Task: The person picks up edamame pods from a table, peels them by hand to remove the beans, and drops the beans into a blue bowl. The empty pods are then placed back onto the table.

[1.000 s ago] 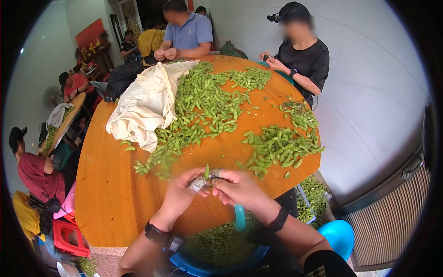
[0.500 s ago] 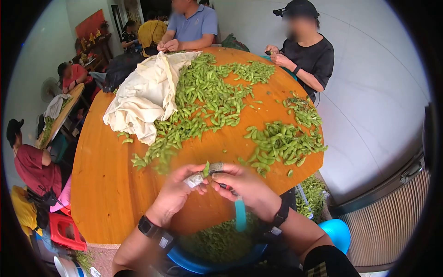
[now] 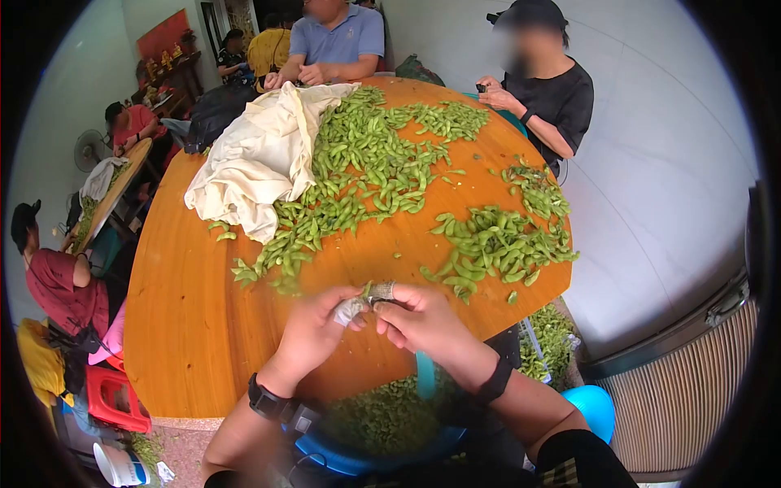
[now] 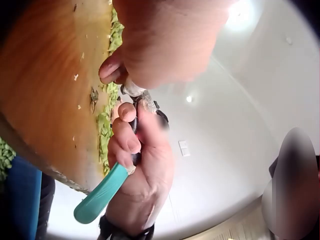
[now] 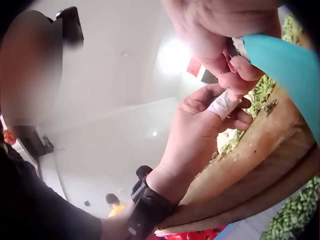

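Note:
My left hand [image 3: 313,329] and right hand [image 3: 427,321] meet over the near edge of the wooden table [image 3: 187,325]. A small green bit of a soybean pod [image 3: 368,288] shows between the fingertips, pinched by the left hand, whose thumb wears white tape [image 5: 223,104]. The right hand grips a tool with a teal handle [image 4: 102,195] jutting out below the palm. Fingers hide the tool's working end, and I cannot tell its kind. Greyish tape [image 3: 382,290] wraps a right finger. Beneath the hands sits a blue basin [image 3: 338,462] holding small green beans [image 3: 378,419].
A big heap of pods [image 3: 358,175] lies mid-table, partly under a cream cloth [image 3: 248,167]. Another pod pile [image 3: 496,248] is to the right. Two people sit across the table. A crate of green pieces [image 3: 553,350] stands at right, a red stool [image 3: 114,403] at left.
The pod that stuck up between the fingers now shows only as a low small bit. Both hands have stayed close together, and the right keeps its grip on the tool.

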A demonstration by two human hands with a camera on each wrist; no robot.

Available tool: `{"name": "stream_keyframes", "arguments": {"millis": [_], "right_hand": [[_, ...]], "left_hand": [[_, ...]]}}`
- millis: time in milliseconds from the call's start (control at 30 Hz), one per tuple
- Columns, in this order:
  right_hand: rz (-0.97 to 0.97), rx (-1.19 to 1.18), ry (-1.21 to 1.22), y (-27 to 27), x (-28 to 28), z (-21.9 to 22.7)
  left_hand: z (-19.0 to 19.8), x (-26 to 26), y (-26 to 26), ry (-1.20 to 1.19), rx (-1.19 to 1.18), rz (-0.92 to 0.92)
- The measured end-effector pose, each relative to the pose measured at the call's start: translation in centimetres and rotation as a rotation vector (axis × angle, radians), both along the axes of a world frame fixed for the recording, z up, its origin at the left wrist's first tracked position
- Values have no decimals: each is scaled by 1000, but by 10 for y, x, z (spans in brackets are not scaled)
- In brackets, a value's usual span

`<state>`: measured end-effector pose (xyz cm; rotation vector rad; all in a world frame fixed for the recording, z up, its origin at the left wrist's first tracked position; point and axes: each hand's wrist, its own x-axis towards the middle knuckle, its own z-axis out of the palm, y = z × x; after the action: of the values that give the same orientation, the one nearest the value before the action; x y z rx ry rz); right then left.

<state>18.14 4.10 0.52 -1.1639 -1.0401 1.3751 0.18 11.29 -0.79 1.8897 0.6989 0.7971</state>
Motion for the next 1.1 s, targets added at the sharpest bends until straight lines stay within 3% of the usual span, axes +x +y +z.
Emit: {"name": "stream_keyframes", "arguments": {"millis": [100, 167, 233, 300, 333, 367, 433, 500, 533, 600, 633, 700, 867, 933, 967, 1000, 1033, 1067, 1100], "right_hand": [[-3, -10, -51, 0, 1, 4], [-10, 2, -132, -1, 0, 3], [-54, 215, -360, -1, 0, -2], [-126, 285, -471, 2, 13, -7], [-195, 358, -580, 4, 23, -7], [-203, 227, -622, 3, 39, -2], [-294, 245, -710, 8, 71, -8], [-337, 332, -780, 4, 81, 0], [-333, 333, -778, 2, 76, 4], [-122, 508, -1105, -3, 54, 9], [-16, 563, -1112, -3, 44, 9], [88, 552, -1096, -5, 32, 5], [57, 622, -1079, 4, 44, -15], [11, 628, -1083, 6, 48, -9], [18, 454, -908, 5, 43, 6], [21, 283, -728, 5, 38, 17], [9, 276, -728, 6, 34, 24], [24, 123, -504, 7, 29, 29], [38, -25, -277, 8, 25, 31]], "left_hand": [[3, 2, 2, -96, -209, -35], [0, 6, 2, -239, -513, -59], [-5, 11, -2, -186, -511, 10], [-1, 8, -9, -138, -507, 81], [11, 1, -16, 83, -287, 73], [17, -5, -21, 304, -64, 67], [19, -17, -17, 285, 44, 46], [34, -27, -5, 477, 678, 164], [37, -27, 7, 566, 699, 255], [32, -23, 38, 601, 780, 334], [28, -21, 53, 631, 862, 411], [20, -22, 75, 671, 816, 397], [20, -24, 81, 722, 798, 410], [30, -18, 65, 622, 650, 445], [29, -15, 57, 619, 652, 433], [25, -12, 48, 416, 437, 338], [22, -8, 39, 217, 219, 239], [25, -1, 27, 219, 217, 226], [29, 6, 14, 85, -41, 180]]}}
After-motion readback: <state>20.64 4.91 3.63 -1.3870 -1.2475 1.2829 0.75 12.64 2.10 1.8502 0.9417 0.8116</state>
